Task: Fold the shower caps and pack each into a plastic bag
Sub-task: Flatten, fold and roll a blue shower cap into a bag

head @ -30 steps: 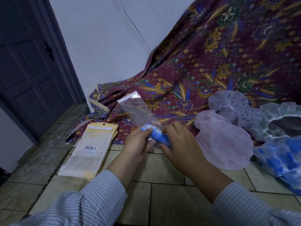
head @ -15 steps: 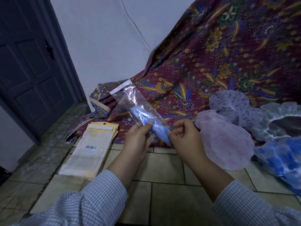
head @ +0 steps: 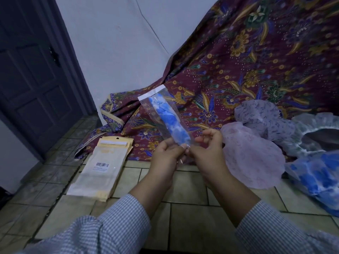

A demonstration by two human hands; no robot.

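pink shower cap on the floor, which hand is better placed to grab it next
Right. The right hand is next to the pink shower cap; the left hand is farther, both pinching the clear bag.

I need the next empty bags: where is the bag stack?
In the head view, the bag stack lies on the tiled floor at lower left, left of the left hand, touching the batik cloth's edge.
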